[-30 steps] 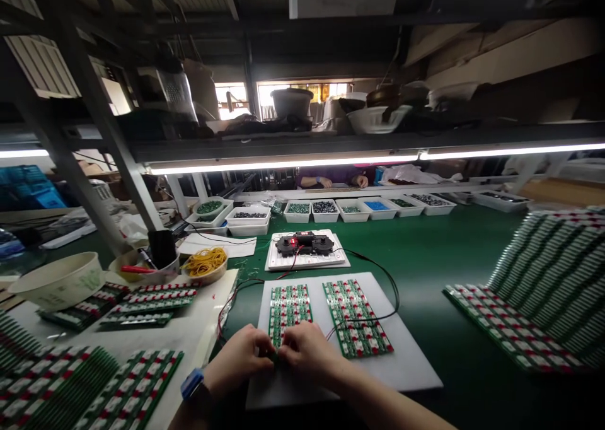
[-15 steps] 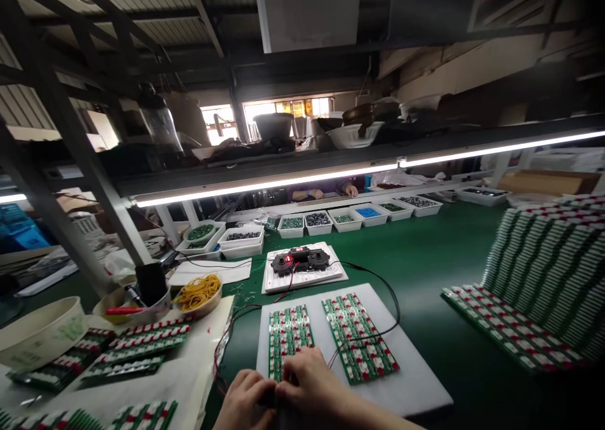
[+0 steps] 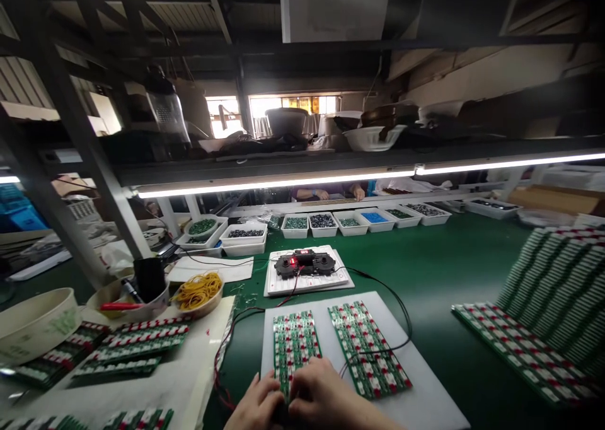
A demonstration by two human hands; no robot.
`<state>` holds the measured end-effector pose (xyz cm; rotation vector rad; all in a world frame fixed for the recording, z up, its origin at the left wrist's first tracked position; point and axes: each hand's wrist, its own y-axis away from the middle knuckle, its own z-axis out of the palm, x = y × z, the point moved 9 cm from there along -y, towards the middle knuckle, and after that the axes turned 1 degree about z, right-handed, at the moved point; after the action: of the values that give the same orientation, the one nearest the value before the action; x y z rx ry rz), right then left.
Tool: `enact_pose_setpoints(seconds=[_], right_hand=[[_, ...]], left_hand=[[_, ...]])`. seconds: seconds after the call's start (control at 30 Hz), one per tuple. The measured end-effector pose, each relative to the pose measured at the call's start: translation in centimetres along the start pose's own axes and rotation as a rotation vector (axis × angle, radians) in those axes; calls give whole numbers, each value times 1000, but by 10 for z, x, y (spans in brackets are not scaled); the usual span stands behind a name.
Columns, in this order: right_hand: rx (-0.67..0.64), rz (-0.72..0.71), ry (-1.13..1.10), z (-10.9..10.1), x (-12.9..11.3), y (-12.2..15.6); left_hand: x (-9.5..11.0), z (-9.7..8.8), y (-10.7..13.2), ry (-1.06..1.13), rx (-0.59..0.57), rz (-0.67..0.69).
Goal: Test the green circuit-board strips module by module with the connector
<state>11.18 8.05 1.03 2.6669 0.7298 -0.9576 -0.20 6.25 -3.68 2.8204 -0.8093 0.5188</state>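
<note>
L hand (image 3: 256, 406) and R hand (image 3: 317, 387) closed in at near end of L PCB panel (image 3: 293, 348) on white board (image 3: 425, 405); both grips look pinched, contents obscured, cannot confirm.

Fluorescent tube light (image 3: 274, 187), cluttered overhead shelf (image 3: 302, 163), bright windows (image 3: 293, 106), steel post (image 3: 87, 159)

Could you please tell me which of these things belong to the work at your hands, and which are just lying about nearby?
At the work: left hand, right hand, green circuit-board panel, white foam mat.

Probably just nearby: second circuit-board panel, black fixture with red display, yellow rubber bands, white component trays, stacked boards.
</note>
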Motion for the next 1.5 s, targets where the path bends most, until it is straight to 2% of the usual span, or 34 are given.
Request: enact_pose_setpoints(seconds=[0.27, 0.5, 0.77, 0.87, 1.03, 1.3, 1.5], right_hand=[[-43, 23, -14, -1, -2, 1], [-33, 97, 15, 6, 6, 1], [26, 24, -31, 4, 4, 8], [40, 36, -86, -2, 4, 5], [114, 87, -111, -16, 8, -6], [107, 64, -145, -9, 15, -5], [145, 74, -137, -10, 14, -3]], left_hand=[[23, -17, 1, 73, -96, -115], [31, -25, 4, 128, -33, -131], [42, -33, 7, 73, -43, -155], [40, -42, 8, 109, -5, -154], [26, -66, 7, 114, 216, -199], [12, -54, 4, 274, 244, -189], [11, -58, 6, 270, 309, -194]])
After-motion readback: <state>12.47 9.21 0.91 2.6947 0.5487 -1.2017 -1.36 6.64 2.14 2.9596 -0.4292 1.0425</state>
